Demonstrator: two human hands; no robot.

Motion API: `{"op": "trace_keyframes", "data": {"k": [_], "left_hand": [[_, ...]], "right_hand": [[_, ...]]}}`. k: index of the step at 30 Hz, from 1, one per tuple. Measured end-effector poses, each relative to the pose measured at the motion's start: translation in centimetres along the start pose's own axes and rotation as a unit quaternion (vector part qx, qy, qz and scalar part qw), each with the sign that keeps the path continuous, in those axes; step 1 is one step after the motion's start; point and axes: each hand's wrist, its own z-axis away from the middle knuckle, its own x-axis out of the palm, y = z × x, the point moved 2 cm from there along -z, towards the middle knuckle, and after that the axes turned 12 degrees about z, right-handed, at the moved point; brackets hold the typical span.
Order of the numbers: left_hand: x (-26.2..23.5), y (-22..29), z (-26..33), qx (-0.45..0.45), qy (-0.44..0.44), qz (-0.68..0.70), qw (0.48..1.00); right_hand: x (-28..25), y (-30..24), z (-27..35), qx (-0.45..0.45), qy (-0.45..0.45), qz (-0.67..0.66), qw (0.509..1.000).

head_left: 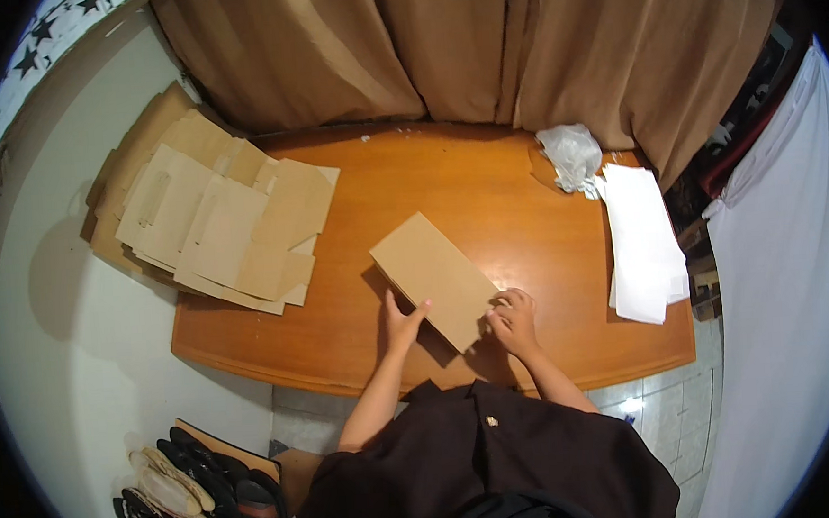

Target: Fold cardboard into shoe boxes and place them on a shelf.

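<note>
A flat, closed brown cardboard box (438,278) lies slantwise in front of me over the middle of the wooden table (410,179). My left hand (404,325) grips its near left edge, thumb on the top face and the other fingers against the side. At the right-hand end, my right hand (515,323) has its bent fingers closed on the edge near the corner. The box's underside and some of my fingertips are hidden.
Flattened cardboard pieces (226,209) are stacked at the table's left, against the wall. White paper sheets (643,245) lie at the right, beside a crumpled clear plastic bag (572,154). Brown curtains (458,43) hang behind the table. Several shoes (201,490) stand at lower left.
</note>
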Motion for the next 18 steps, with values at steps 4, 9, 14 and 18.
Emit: {"op": "trace_keyframes", "data": {"k": [4, 9, 14, 18], "left_hand": [[0.2, 1.5, -0.5, -0.031, -0.101, -0.014, 0.994], [0.2, -1.1, -0.2, -0.058, -0.169, 0.064, 0.982], [-1.0, -2.7, 2.1, -0.166, -0.166, 0.144, 0.961], [-3.1, 0.3, 6.4, -0.135, -0.124, 0.261, 0.948]], "right_hand": [[0.7, 1.6, -1.5, 0.119, 0.054, -0.132, 0.983], [3.4, 2.1, -0.8, 0.325, -0.097, -0.398, 0.853], [3.3, -1.2, 0.3, 0.277, -0.241, -0.424, 0.828], [3.9, -1.8, 4.3, 0.226, -0.256, -0.422, 0.840]]}}
